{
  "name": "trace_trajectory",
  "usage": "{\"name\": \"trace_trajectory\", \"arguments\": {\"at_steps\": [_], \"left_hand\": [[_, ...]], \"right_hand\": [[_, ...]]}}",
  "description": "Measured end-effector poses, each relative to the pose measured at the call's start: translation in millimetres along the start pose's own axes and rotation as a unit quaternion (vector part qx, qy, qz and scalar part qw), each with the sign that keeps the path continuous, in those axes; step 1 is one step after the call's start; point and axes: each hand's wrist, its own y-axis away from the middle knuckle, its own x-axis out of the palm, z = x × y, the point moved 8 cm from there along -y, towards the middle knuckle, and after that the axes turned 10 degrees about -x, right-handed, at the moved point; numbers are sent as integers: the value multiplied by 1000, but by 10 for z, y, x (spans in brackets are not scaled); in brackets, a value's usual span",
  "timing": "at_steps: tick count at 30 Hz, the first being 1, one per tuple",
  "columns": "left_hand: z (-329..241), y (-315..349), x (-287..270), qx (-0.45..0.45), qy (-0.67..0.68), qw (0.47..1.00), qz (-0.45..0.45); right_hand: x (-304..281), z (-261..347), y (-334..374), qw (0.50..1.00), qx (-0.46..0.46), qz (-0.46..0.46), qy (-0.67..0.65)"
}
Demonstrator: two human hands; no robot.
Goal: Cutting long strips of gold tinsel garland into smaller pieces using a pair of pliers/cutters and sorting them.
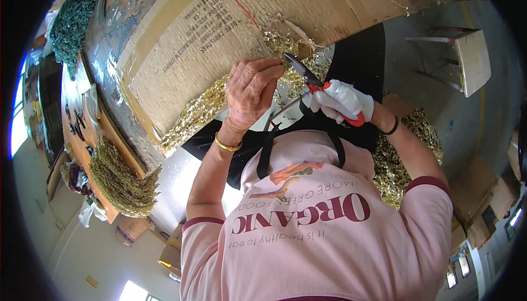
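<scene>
My bare left hand [252, 88], with a gold bangle at its wrist, is raised over the gold tinsel garland [200, 109]. Its thumb and fingers are pinched together; whatever lies between them is too small to make out. In a white glove, my right hand [343, 102] grips the red handles of a pair of scissors [302, 70]. The dark blades point up and left, their tip close beside my left fingertips. More gold tinsel [291, 43] lies loose just beyond the blades, and some reaches down over the black apron [357, 59] on my lap.
A flattened cardboard sheet [181, 54] covers the worktable. Gold tinsel bundles lie at left [121, 180] and by my right side [411, 152]. A green tinsel heap [77, 23] is at far left, near dark-handled tools [78, 122]. A stool [471, 62] stands at right.
</scene>
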Motion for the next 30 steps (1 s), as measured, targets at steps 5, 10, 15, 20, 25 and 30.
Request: {"name": "trace_trajectory", "arguments": {"at_steps": [5,10,15,20,25,30], "left_hand": [[-10,-6,15,6,-32,999,-9],[-41,-39,27,-20,-41,999,21],[11,-40,42,-25,-49,998,18],[71,-78,30,-77,-18,996,38],[271,-10,-53,-200,85,976,28],[539,22,-113,-338,362,869,-7]], "right_hand": [[1,42,22,999,1,-14,34],[10,1,42,1000,2,-2,-1],[42,16,64,1000,-13,7,-6],[39,55,138,999,-4,-21,24],[121,30,149,999,-51,2,-15],[305,39,79,993,-86,20,-81]]}}
